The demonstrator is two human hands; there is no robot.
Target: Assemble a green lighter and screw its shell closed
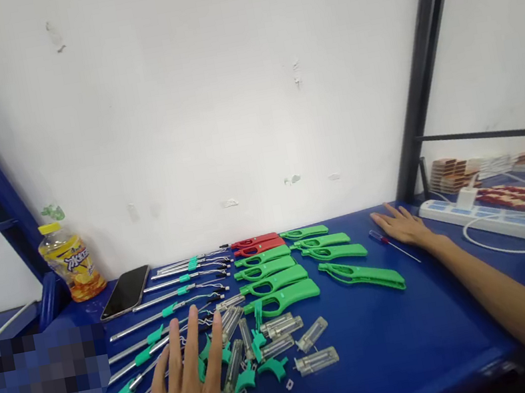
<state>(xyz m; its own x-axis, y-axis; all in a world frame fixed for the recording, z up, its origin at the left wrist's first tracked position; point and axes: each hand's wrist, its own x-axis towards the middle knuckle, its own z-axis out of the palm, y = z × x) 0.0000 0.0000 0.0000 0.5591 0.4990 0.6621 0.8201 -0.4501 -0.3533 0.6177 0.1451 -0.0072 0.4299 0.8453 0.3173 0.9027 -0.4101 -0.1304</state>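
My left hand (pixel 187 389) is held palm down with its fingers spread, over or on the near left parts; contact cannot be made out. Around its fingertips are clear plastic lighter tanks (pixel 316 361) and small green triggers (pixel 274 368). Metal lighter tubes with wires (pixel 149 320) lie in a row to its left, partly hidden by it. Farther back are green lighter handle shells (pixel 283 298) and a few red shells (pixel 257 248). My right hand (pixel 402 226) rests flat and empty on the blue table, fingers apart, just beside a thin screwdriver (pixel 379 237).
A yellow-capped drink bottle (pixel 74 267) and a phone (pixel 126 293) stand and lie at the back left. On the right is a white power strip (pixel 495 220) with a cable, before stacked pieces (pixel 446 176). A white wall (pixel 244 91) closes off the back.
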